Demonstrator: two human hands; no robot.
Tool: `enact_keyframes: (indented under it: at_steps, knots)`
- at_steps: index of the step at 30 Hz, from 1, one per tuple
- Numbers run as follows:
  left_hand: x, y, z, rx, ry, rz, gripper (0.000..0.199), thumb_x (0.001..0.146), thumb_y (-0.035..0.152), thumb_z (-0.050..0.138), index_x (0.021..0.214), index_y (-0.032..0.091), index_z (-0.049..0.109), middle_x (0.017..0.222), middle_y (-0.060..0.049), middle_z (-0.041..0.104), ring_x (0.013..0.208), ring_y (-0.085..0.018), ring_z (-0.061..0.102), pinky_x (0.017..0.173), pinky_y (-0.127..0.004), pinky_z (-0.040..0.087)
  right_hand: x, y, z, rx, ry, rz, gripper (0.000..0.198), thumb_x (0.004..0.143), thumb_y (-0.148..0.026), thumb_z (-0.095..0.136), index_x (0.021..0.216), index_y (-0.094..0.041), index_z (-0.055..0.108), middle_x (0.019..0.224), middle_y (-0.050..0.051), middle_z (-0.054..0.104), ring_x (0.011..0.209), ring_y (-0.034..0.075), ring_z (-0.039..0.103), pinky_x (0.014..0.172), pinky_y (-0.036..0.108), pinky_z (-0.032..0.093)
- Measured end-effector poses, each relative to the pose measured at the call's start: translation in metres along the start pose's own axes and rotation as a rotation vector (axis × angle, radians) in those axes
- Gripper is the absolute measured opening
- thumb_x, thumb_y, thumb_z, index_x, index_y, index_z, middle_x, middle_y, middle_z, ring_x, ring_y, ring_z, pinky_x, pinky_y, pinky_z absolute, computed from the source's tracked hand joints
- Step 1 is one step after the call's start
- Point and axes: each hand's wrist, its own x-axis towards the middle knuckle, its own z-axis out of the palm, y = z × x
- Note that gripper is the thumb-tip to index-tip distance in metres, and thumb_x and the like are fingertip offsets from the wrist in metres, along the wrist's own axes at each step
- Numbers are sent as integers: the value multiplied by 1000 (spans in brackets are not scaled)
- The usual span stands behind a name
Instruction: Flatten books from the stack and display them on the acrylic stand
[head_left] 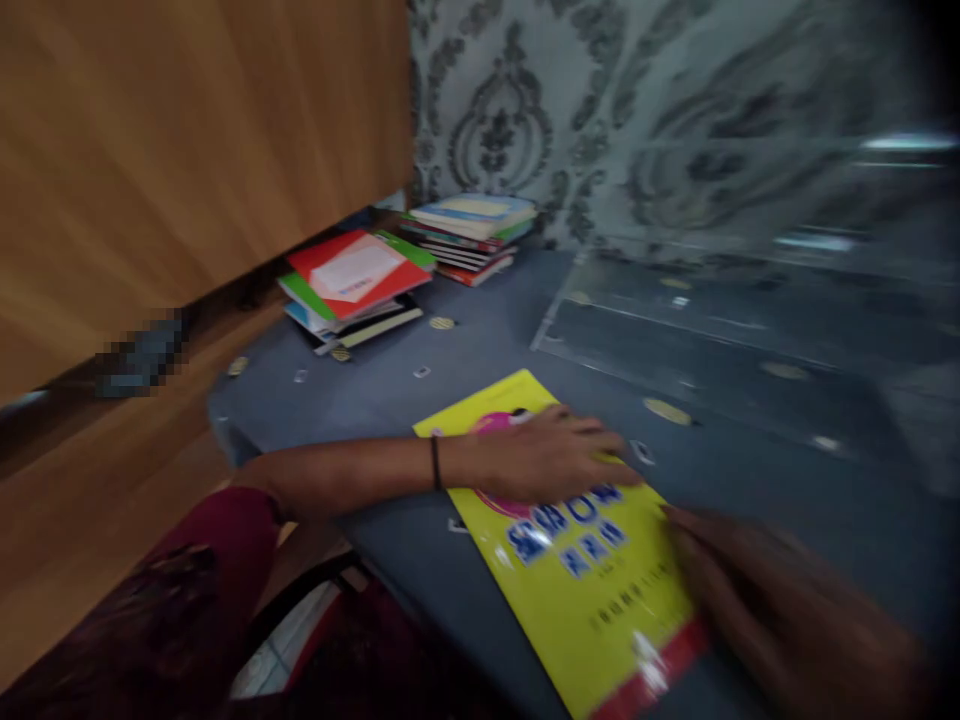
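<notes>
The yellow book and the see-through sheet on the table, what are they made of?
The yellow book: probably paper or card, maybe with a plastic coating, because it looks glossy and has bright white glints.

The see-through sheet: likely clear, shiny plastic, because the table shows through it and its edges catch light.

Room: we take this for a home, with a study corner.
Decor: we see ornate, damask-like motifs across the wall covering (499, 130), a household style.
Woodwork: we have a broad wooden panel (195, 130) and a wood-toned floor (112, 520).
Furniture: we find a blue-grey table (360, 400) dotted with yellow ovals.
Reading: we count two book stacks, one nearer (360, 275), one by the wall (472, 235).
</notes>
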Motion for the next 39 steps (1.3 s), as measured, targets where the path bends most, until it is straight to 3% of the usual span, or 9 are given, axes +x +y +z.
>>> enact_keyframes:
  at_steps: [4, 13, 18, 23, 25, 28, 32, 35, 39]
  knots:
    - [0, -1, 8, -88, 38, -35, 35, 102, 13, 43, 133, 17, 59, 132, -11, 63, 123, -24, 53, 105, -41, 37, 4, -18, -12, -50, -27, 22, 19, 102, -23, 52, 114, -25, 66, 79, 5, 69, 70, 24, 66, 66, 39, 55]
    - [-6, -7, 1, -122, 53, -50, 34, 104, 17, 38, 130, 14, 61, 135, -16, 58, 127, -26, 52, 108, -44, 42, 8, -16, -10, -42, -48, 4, 22, 102, -17, 47, 107, -15, 68, 84, 9, 68, 75, 22, 58, 70, 35, 50]
    - [-23, -10, -24, -129, -94, -41, 35, 104, 34, 49, 134, 23, 60, 143, -12, 54, 134, -28, 50, 111, -48, 43, 9, -15, -12, -15, -76, 16, 27, 105, -20, 44, 108, -13, 69, 89, 11, 69, 82, 23, 59, 73, 36, 50]
    - [-56, 3, -42, -208, -302, -43, 86, 83, 51, 77, 156, 36, 34, 167, -7, 30, 155, -34, 23, 124, -57, 27, 11, -15, -12, 20, -127, 24, 31, 106, -24, 41, 113, -16, 70, 103, 13, 71, 92, 24, 61, 80, 40, 53]
    - [-66, 9, -44, -189, -380, -43, 97, 79, 44, 80, 160, 37, 25, 170, -6, 21, 157, -36, 12, 125, -62, 19, 10, -14, -11, 27, -128, 16, 31, 106, -25, 41, 113, -15, 70, 110, 14, 71, 97, 25, 61, 82, 40, 53]
    - [-71, 20, -47, -150, -453, -66, 98, 80, 27, 75, 161, 37, 21, 172, -5, 10, 158, -37, 4, 124, -65, 17, 10, -13, -10, 28, -127, 17, 31, 106, -25, 41, 114, -14, 69, 113, 16, 71, 97, 26, 61, 83, 41, 53]
    - [-66, 32, -55, -121, -500, -67, 95, 76, 10, 62, 160, 36, 25, 171, -5, 6, 157, -38, 5, 122, -67, 19, 10, -15, -11, 43, -127, 41, 28, 105, -23, 44, 112, -15, 70, 110, 15, 71, 97, 26, 61, 83, 43, 53]
    - [-62, 41, -57, -81, -547, -75, 100, 72, 2, 54, 161, 35, 21, 171, -6, 6, 156, -39, 8, 121, -66, 26, 11, -16, -12, 41, -121, 41, 26, 105, -22, 46, 111, -15, 70, 109, 15, 71, 95, 25, 61, 83, 43, 53]
    - [-57, 51, -49, 29, -587, -112, 106, 69, 0, 55, 163, 32, 17, 170, -11, 9, 154, -46, 14, 115, -70, 33, 12, -15, -12, 39, -131, 49, 22, 103, -19, 48, 109, -15, 69, 109, 14, 71, 95, 24, 61, 84, 41, 53]
